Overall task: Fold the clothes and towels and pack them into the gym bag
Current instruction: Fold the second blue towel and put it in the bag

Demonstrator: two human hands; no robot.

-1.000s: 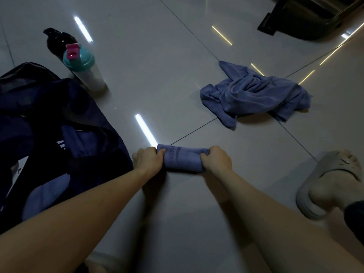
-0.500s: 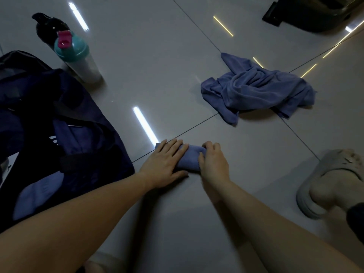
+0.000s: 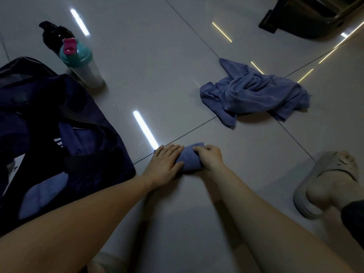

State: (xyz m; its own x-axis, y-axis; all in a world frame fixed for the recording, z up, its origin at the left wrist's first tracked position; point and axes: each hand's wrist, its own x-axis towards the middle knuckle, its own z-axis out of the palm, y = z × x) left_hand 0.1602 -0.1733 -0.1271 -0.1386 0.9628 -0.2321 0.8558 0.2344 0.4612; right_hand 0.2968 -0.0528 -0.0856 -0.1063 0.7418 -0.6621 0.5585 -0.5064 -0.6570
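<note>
A small blue towel [image 3: 190, 157], rolled into a tight bundle, lies on the tiled floor in front of me. My left hand [image 3: 165, 166] lies flat on its left half, fingers straight. My right hand [image 3: 209, 157] grips its right end with curled fingers. A second blue towel [image 3: 256, 94] lies crumpled on the floor further back to the right. The dark navy gym bag [image 3: 94, 123] stands open at the left, with blue folded cloth [image 3: 43, 196] inside it.
A shaker bottle [image 3: 80, 62] with a teal lid and pink cap stands behind the bag, a black bottle [image 3: 52, 35] just behind it. My foot in a grey slipper [image 3: 325, 182] rests at the right. A dark metal object [image 3: 307, 14] sits far right.
The rolled towel has been folded shorter. My left hand went from gripping its end to lying flat on it, and my right hand moved in toward the left.
</note>
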